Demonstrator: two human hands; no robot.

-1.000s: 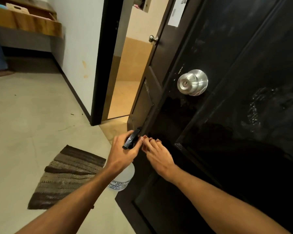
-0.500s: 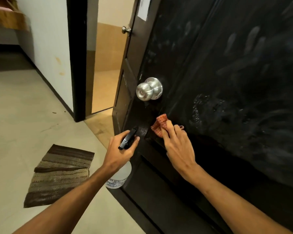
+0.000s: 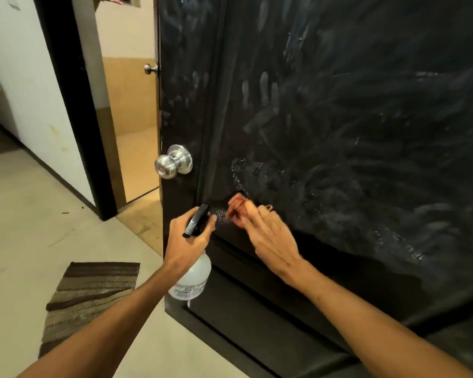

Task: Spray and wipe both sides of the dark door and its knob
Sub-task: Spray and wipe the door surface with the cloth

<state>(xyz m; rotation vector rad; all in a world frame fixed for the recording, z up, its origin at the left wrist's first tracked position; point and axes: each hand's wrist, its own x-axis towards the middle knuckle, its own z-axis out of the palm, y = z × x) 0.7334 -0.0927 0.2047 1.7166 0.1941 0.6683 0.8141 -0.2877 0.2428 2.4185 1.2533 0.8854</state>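
The dark door (image 3: 339, 118) fills the right of the view, its panel streaked with wet smears and handprints. Its silver knob (image 3: 172, 162) sits at the door's left edge. My left hand (image 3: 187, 241) grips a clear spray bottle (image 3: 193, 279) by its black trigger head, the nozzle close to the door below the knob. My right hand (image 3: 268, 236) holds a small reddish cloth (image 3: 236, 207) against the panel's lower left corner, just right of the nozzle.
A second dark door with a small knob (image 3: 150, 69) stands ajar behind, beside a black door frame (image 3: 74, 105) and a white wall. A striped brown mat (image 3: 90, 296) lies on the pale floor at lower left.
The view has swung up and left along the door. My right hand with the cloth has moved slightly along the panel's lower edge. The left hand keeps the bottle near the door.
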